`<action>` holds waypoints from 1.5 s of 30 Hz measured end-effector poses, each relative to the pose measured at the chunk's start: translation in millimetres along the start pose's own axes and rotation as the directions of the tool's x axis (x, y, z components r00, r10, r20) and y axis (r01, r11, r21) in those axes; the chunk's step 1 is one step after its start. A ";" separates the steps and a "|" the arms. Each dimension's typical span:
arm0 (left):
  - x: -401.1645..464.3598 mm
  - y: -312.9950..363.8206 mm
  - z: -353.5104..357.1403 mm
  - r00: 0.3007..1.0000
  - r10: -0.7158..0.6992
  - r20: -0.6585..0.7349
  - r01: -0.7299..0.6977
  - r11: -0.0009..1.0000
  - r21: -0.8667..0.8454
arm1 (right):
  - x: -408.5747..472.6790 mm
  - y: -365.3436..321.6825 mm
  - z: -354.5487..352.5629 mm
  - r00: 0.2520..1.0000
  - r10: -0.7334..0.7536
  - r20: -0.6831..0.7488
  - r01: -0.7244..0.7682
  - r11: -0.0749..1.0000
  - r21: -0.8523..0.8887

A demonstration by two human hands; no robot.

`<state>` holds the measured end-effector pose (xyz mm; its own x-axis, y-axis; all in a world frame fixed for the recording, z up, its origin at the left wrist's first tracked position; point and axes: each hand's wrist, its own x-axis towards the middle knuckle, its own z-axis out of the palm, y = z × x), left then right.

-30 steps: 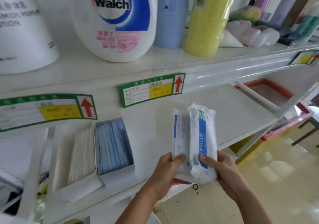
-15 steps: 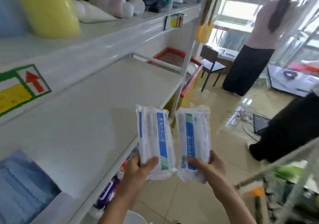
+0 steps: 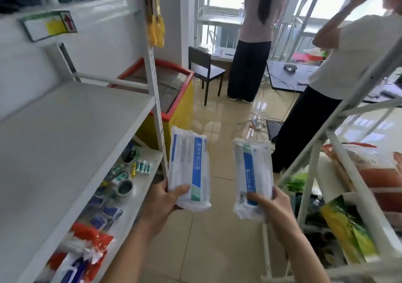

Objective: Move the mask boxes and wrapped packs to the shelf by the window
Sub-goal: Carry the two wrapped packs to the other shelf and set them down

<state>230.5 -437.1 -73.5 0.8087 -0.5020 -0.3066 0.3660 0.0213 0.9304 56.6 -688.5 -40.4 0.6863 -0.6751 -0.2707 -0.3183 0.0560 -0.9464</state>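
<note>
Left hand (image 3: 162,202): grips the lower end of one wrapped pack (image 3: 188,169), thumb curled over its front, fingers hidden behind.
Right hand (image 3: 275,206): pinches the lower end of a second wrapped pack (image 3: 253,173), thumb across its front.
Packs: upright, side by side, apart, above the tiled floor (image 3: 208,234).
White shelf (image 3: 65,130): at left.
Rack (image 3: 322,173): at right.
Two people (image 3: 252,43): standing near the windows.

head cam | looks forward-down along aisle (wide-angle) | close over both forearms | no second view
</note>
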 end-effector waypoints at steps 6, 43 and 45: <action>55.7 5.5 61.2 0.998 -0.027 0.065 0.031 0.998 -0.055 | 55.1 -12.4 -29.9 1.000 0.018 -0.010 -0.018 1.000 0.018; 593.0 171.4 175.7 0.995 -0.086 -0.047 0.079 0.988 -0.134 | 625.5 -163.2 20.3 0.992 0.124 0.031 -0.125 0.992 0.019; 621.5 179.6 178.8 0.995 -0.079 -0.065 0.069 0.987 -0.142 | 653.7 -176.3 26.7 0.992 0.115 0.054 -0.115 0.993 0.009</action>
<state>716.4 -899.8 -61.1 0.8056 -0.4450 -0.3912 0.4825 0.1095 0.8690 578.9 -1120.0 -55.2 0.6794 -0.6237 -0.3866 -0.3893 0.1402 -0.9104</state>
